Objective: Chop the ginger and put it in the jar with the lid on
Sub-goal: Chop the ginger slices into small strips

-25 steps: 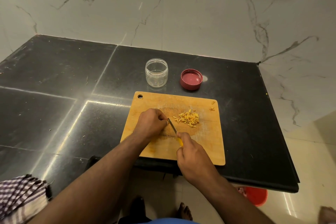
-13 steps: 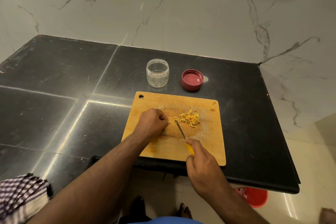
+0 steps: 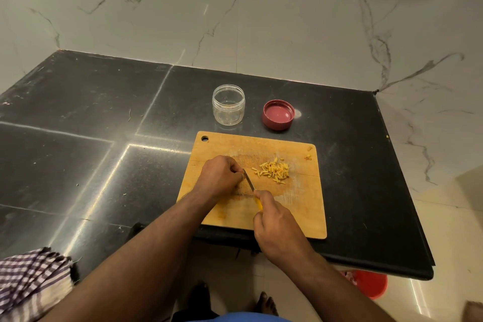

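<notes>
Nearest to us, a checked purple-and-white cloth point(image 3: 31, 282) with a frayed edge lies bunched at the front left corner of the desk point(image 3: 78, 144), a polished black stone slab with pale seams. Below its front lip we see a bare foot point(image 3: 266, 304) on glossy cream floor tiles and a round red bucket point(image 3: 371, 283). Our right hand point(image 3: 278, 227) curls around the yellow handle of a small knife point(image 3: 249, 183), whose thin metal blade slants up and left over a rectangular wooden cutting board point(image 3: 300, 206), its grain scuffed pale with cut marks and a round hole in its far left corner. Our left hand point(image 3: 220, 176) is bunched on the board with fingers curled under, right against the blade's tip; what it pins there is hidden, so we cannot tell. Just right of the blade sits a loose heap of chopped ginger point(image 3: 273, 172), short yellow slivers, with a couple of scraps near the board's far right corner. Beyond the board stands an open, clear plastic jar point(image 3: 228, 104), round and squat, and beside it, apart, a ridged maroon lid point(image 3: 278, 114) lying upside down. Behind rises a white marble wall point(image 3: 261, 21) with grey veins
</notes>
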`<state>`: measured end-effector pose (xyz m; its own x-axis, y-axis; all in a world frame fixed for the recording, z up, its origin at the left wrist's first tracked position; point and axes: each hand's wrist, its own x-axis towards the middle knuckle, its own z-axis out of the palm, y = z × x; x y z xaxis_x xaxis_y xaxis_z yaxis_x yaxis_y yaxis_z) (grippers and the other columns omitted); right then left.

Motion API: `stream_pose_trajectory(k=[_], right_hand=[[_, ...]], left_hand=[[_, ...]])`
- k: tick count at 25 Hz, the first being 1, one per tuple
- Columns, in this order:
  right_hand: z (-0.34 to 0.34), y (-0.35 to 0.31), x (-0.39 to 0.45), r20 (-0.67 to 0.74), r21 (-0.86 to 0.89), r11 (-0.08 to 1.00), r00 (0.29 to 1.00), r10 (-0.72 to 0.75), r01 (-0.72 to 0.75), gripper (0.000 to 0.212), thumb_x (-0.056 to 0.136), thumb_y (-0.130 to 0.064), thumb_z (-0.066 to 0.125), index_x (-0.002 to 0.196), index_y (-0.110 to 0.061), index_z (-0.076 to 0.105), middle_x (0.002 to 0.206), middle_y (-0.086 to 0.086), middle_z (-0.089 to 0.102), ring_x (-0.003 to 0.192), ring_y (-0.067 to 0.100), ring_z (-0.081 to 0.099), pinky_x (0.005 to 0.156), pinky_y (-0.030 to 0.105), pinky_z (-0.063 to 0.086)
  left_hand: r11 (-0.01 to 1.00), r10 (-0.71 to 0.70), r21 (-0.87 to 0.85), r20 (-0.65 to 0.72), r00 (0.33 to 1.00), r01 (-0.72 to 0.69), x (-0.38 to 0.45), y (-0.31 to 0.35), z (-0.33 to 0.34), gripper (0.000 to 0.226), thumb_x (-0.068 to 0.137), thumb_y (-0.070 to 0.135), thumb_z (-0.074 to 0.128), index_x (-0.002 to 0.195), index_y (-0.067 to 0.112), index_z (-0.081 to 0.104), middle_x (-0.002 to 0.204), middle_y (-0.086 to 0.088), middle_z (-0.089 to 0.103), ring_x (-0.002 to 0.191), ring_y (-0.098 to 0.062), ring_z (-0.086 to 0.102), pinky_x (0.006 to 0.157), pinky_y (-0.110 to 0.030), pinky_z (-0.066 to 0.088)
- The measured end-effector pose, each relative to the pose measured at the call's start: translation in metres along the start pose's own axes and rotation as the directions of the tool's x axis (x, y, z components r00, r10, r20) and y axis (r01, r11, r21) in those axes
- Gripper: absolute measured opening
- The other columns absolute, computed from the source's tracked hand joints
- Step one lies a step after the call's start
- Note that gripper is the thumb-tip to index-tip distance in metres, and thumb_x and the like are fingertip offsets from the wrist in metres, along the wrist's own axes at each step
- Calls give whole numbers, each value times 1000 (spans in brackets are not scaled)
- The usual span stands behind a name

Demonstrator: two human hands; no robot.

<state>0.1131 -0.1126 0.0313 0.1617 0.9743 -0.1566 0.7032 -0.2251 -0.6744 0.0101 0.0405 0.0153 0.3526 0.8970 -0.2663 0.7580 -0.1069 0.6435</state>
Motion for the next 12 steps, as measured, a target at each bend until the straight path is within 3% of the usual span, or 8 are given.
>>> stream_pose_trajectory(k=[4,7,12], right_hand=[[-1,3,-12,21,45,999,999,24,-25,41,100,-17,38,140,-26,37,106,-3,59,81,8,55,65,22,38],[-5,7,-30,-2,79,996,999,45,-44,37,100,-16,40,135,-28,42,91,-10,55,72,6,51,58,17,35],[-21,17,-41,-70,180,977,989,130,-116,36,100,-17,44,131,-35,44,71,-5,55,54,5,48,47,21,34]], left_hand=[[1000,0,-7,-8,1000,0,-1,1,0,4,90,22,70,89,21,74,88,6,69,77,-8,60,55,-18,39],[1000,1,-14,11,1000,0,-2,0,-1,5,91,20,69,92,21,74,91,5,69,79,-8,60,56,-16,41],[998,18,-61,-6,1000,-19,-7,-2,-12,21,96,12,60,109,20,75,115,4,70,95,-7,59,77,-20,49]])
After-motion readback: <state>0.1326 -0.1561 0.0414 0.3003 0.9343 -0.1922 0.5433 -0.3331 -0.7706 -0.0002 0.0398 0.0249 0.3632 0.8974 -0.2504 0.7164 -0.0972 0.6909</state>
